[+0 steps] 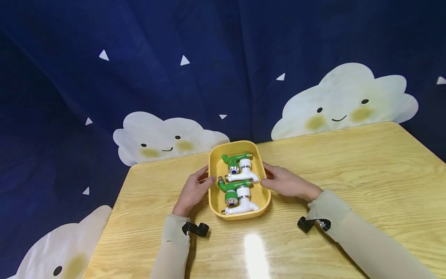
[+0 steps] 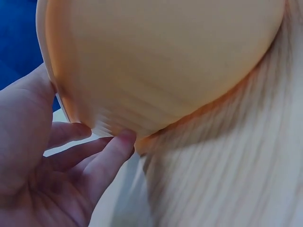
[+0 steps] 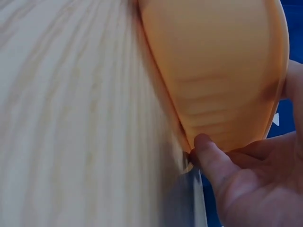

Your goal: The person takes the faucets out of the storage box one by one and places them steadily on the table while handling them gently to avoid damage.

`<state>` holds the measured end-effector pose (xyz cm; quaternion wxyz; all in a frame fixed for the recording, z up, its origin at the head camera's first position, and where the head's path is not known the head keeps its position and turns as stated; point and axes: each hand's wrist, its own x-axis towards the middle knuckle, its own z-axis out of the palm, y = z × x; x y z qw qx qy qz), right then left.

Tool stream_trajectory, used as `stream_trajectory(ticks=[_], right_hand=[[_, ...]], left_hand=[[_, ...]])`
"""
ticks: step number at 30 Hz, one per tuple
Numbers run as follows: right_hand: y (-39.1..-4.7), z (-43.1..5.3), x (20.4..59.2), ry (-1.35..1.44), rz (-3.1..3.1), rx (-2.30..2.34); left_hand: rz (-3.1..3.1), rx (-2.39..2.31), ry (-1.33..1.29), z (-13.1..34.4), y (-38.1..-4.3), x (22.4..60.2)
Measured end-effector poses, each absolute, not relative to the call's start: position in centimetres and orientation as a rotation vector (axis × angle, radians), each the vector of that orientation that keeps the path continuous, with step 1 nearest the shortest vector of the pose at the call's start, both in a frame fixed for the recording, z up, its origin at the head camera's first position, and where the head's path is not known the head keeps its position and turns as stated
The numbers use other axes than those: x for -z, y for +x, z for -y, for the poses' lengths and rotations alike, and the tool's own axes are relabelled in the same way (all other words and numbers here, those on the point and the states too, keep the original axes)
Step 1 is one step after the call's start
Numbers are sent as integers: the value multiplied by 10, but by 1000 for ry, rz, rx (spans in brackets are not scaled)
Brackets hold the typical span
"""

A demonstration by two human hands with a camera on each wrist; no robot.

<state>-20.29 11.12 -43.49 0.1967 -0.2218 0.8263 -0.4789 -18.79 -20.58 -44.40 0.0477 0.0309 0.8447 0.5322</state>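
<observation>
Because both long sides of the rounded yellow plastic tray (image 1: pixel 233 147) are held at once, uneven handling looks the likeliest trouble: if the left grip (image 1: pixel 192 190) or the right grip (image 1: pixel 288 183) rises ahead of its partner, the load may slide toward the low side. Each grip is curled round its wall, thumb at the rim and fingers against the outer face, with fingertips near the base in the wrist views. Whether that base bears fully on the pale wood-grain counter (image 1: pixel 348 178), I cannot tell.

Inside lie a far green tap with a round knob (image 1: pixel 236 158), a far white tap with a ribbed handle (image 1: pixel 240 177), and a matching near green tap (image 1: pixel 234 186) and near white tap (image 1: pixel 244 206). They sit loose and close together, so a sharp tilt could knock them against one another.

The tray stands near the counter's back edge, just before the dark blue cloud-print curtain (image 1: pixel 209 35); pushing farther back risks overhanging that edge or snagging the cloth. Open wood stretches widely to the right, less to the left, and toward the person, making those directions the safer ones.
</observation>
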Motion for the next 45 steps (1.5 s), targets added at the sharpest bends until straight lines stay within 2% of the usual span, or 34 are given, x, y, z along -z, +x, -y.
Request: stream_trajectory(ticks=[45], right_hand=[[-206,-112,456,-583,-2394,1455]], left_hand=[[-2752,-1305,186,196,-184,431]])
